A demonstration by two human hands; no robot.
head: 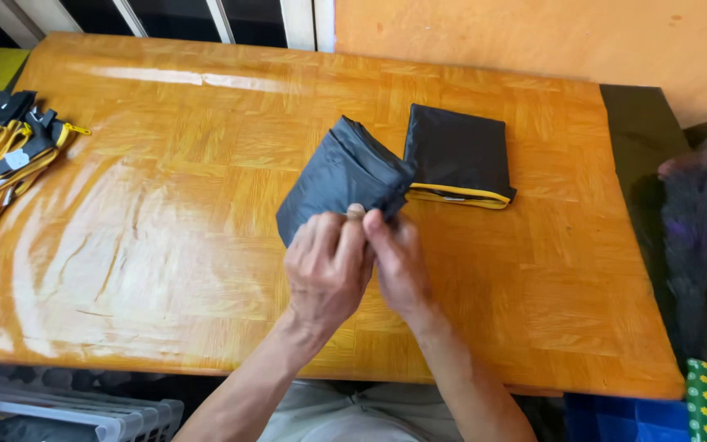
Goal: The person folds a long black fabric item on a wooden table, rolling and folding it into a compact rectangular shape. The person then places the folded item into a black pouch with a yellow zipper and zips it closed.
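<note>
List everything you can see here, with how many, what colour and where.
folded bag: one, dark grey, held over the table's middle by both hands
flat bag: one, black with a yellow edge, lying on the table just right of the held one
bag pile: several, black with yellow straps, on the table's left edge; exact count unclear
table: one, glossy orange wood, fills most of the view
crate: one, white plastic, on the floor at lower left
blue bin: one, blue, lower right corner
wall: orange, behind the table
left hand: one, pinching the folded bag's near edge
right hand: one, pinching the same edge beside the left
</note>
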